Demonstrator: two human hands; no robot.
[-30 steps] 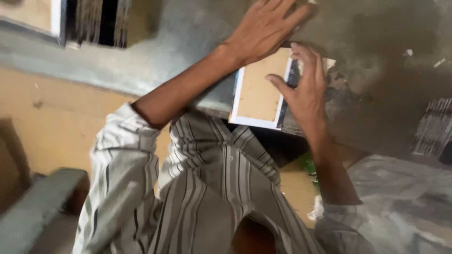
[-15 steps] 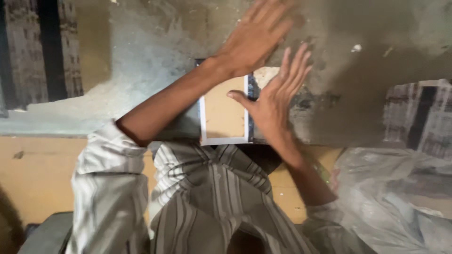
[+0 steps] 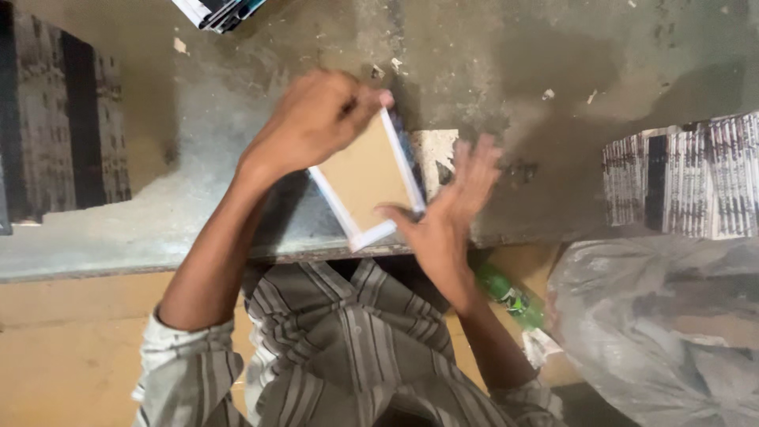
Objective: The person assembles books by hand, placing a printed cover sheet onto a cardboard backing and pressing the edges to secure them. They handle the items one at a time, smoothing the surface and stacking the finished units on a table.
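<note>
**Stack of card-backed booklets being squared on a grey bench**

Item 1. Booklet stack (image 3: 365,180), brown card face with white edging, is lying tilted at the centre of the frame, its lower corner reaching toward the bench's near edge. Half a second earlier it was sitting square to the frame; it is now turning with its upper end swung toward the right.

Item 2. Left hand (image 3: 316,119) is curling over the stack's upper left edge, fingers closed on it at the top corner. Earlier this hand was lying flat and spread beyond the stack.

Item 3. Right hand (image 3: 452,202) is standing open, fingers apart and blurred, its thumb and palm pressing against the stack's lower right edge without clasping it. It is sitting lower in the frame than before.

Item 4. Bench (image 3: 553,71), stained grey, is filling the upper half of the frame.

Item 5. Bundled printed sheets (image 3: 688,178) are resting at the right edge; a taller pile (image 3: 59,119) is standing at the left; a few loose booklets (image 3: 217,12) are showing at the top.

Item 6. Green bottle (image 3: 510,294) is lying below the bench edge, just beside a clear plastic bag (image 3: 656,324) at lower right.

Item 7. Striped shirt (image 3: 348,348) is filling the lower centre.
</note>
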